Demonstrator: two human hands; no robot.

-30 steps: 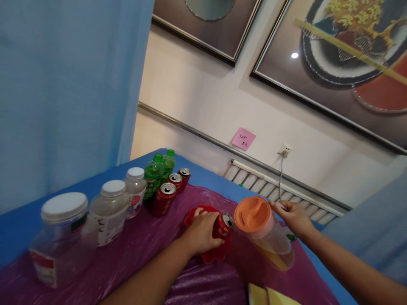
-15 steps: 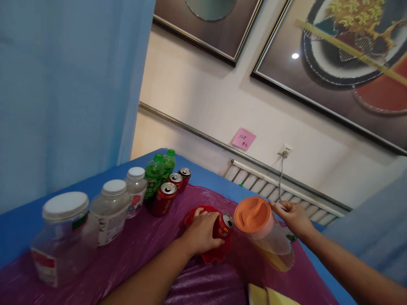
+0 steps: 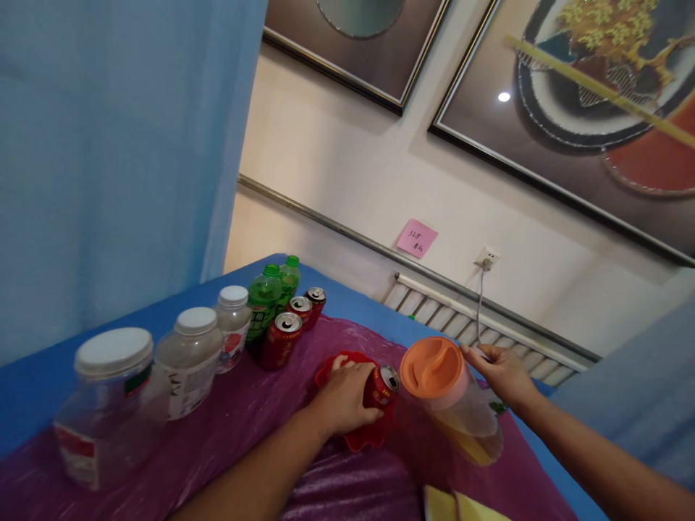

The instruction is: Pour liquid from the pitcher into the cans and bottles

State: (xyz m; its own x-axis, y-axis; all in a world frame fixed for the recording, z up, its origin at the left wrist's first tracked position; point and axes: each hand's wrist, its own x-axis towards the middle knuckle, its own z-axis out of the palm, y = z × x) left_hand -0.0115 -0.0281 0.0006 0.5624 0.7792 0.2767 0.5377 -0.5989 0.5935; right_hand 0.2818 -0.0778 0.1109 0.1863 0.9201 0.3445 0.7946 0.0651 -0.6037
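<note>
Clasping a cylindrical metal can (image 3: 381,386) is the left grip (image 3: 346,398); the right grip (image 3: 502,372) grasps a translucent pitcher (image 3: 454,407).

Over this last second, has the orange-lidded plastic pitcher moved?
No. Against the pink sticky note, the orange-lidded plastic pitcher shows no visible shift in any direction.

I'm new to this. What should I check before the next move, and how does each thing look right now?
1. Red can held: ok, the left hand grips it.
2. Can open: ok, a dark opening shows in its top.
3. Pitcher held: ok, the right hand is at its handle side.
4. Pitcher upright: not ok, it leans toward the can.
5. Orange lid on the pitcher: ok.
6. Can resting in the red dish: cannot tell, its base is hidden.
</note>
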